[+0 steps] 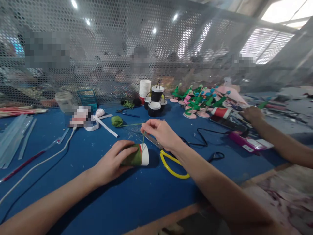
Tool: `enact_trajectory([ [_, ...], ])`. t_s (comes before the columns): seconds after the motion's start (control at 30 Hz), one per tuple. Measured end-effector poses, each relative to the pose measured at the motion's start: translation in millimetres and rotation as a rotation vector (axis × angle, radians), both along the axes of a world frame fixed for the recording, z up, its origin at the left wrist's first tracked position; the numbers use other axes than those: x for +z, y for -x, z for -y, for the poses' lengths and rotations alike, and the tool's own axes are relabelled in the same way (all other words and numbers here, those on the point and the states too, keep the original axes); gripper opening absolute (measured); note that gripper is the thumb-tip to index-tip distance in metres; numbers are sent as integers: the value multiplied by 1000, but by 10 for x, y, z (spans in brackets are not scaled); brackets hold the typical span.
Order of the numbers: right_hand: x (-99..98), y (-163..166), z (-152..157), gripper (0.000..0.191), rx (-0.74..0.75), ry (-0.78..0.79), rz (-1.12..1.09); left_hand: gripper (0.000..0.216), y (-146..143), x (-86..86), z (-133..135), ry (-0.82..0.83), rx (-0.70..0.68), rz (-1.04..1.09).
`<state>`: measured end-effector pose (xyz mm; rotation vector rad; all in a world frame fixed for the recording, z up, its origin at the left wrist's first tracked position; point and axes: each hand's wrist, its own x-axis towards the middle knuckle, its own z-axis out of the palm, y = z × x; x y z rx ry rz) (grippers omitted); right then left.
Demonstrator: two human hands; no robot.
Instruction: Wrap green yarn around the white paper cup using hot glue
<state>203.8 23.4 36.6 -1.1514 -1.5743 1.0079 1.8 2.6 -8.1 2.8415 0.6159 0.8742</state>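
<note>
My left hand (119, 155) is wrapped round a paper cup (145, 154) lying on its side. Green yarn covers much of the cup, and its white end shows on the right. Above the cup, my right hand (156, 130) pinches a strand of green yarn (143, 138) between thumb and fingers. That strand runs down to the cup, and another length stretches left to a small ball of green yarn (116, 121). Scissors with yellow handles (174, 174) lie under my right wrist, their blades partly hidden by the hand.
Black and white small buckets (155, 108) and a stack of white cups (145, 87) stand at the back. Green figures on pink bases (190, 115) crowd the right, near another person's hand (253, 115). A purple power strip (244, 143) and clear strips (13, 140) lie about.
</note>
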Motion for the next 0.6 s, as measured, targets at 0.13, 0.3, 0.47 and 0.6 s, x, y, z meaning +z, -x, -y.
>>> enact_trajectory([
  [0.13,-98,11,-54,22,17,7,10,42,-22,14,19,17,-32,-12],
  [0.3,-186,48,-86,23,57,-12,38,39,-41,7,34,-77,-66,7],
  [0.47,-221,75,-82,22,63,42,79,34,-38,-2,41,-133,-62,5],
  [0.6,-258,91,-82,22,75,81,95,31,-27,-4,37,-182,-51,-1],
])
